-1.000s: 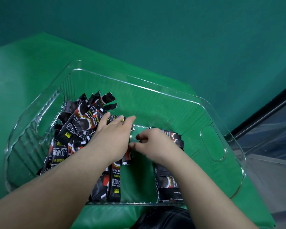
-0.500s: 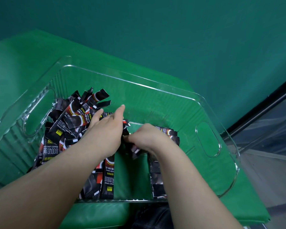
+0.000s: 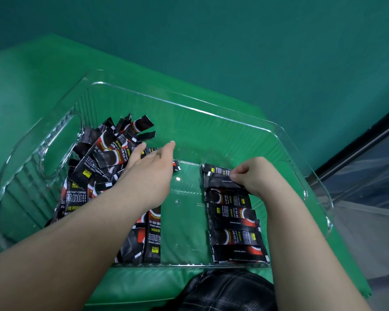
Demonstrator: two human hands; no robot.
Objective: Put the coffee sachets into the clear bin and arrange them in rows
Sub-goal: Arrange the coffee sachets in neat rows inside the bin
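Here sachet [image 3: 222,182] pinched by right hand [image 3: 254,176]

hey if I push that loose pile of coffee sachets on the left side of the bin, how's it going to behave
The pile of sachets will likely slide apart rather than move together, since the packets lie crossed at all angles. They look thin, flat and glossy, so probably light and slippery on the clear bin floor. Several ends stick up bent, suggesting they flex easily under the left hand.

We're prob in a staged recording setup, not a home: green cloth [image 3: 43,90] covers the table, plain teal backdrop wall [image 3: 234,41] behind, clear plastic sheeting [image 3: 368,176] at right.
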